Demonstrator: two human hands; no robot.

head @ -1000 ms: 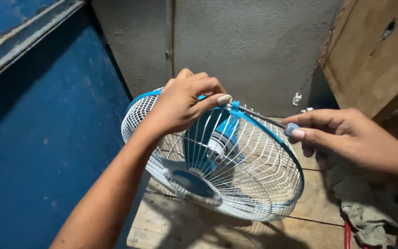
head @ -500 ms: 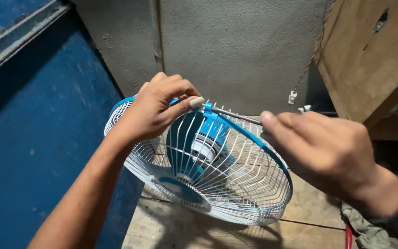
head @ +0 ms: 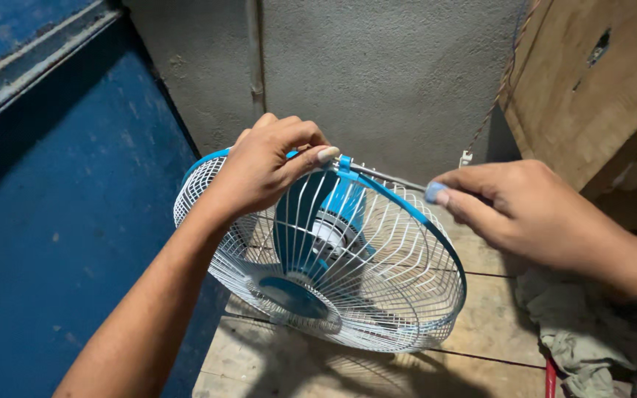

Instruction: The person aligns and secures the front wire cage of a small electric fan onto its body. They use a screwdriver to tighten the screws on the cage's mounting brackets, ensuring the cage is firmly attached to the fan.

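Nearest, at 6 o'clock: wooden plank table [head: 481, 346], bare boards, with a crumpled grey-green rag [head: 576, 324] at 4 o'clock. Standing tilted on the planks, centre: fan head with white wire fan guard [head: 377, 295], blue rim band [head: 422, 221], blue blades and hub inside. Left hand [head: 267, 166], from 7 o'clock, closed over the guard's top rim at 12 o'clock, thumb pressed beside the blue clip [head: 345, 166]. Right hand [head: 525, 210], from 3 o'clock, fingers pinched shut on the blue handle of a screwdriver [head: 399, 182], shaft running level to the clip, tip touching it. Farther: blue metal door [head: 53, 221] at 9 o'clock, grey plaster wall [head: 392, 74] at 12, wooden cabinet [head: 591, 88] at 2.
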